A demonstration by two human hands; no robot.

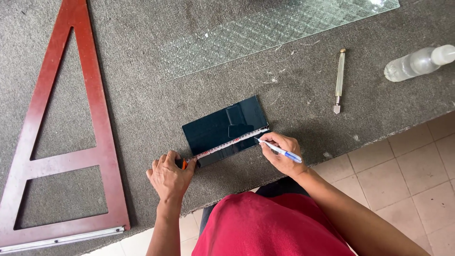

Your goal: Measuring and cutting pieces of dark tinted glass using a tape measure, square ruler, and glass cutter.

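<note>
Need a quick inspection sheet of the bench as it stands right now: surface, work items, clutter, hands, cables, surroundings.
Surface: grey carpeted bench top, worn, pale specks.
Job's things: dark glass panel lying flat near the bench edge; tape measure stretched along its near edge; pen tip at the tape's right end.
Clutter: patterned clear glass sheet; glass cutter; clear plastic bottle on its side; red wooden A-shaped square.
Grippers: left hand holds the tape case down; right hand holds the pen.
Cables: nothing seen.
Surroundings: beige tiled floor.
</note>
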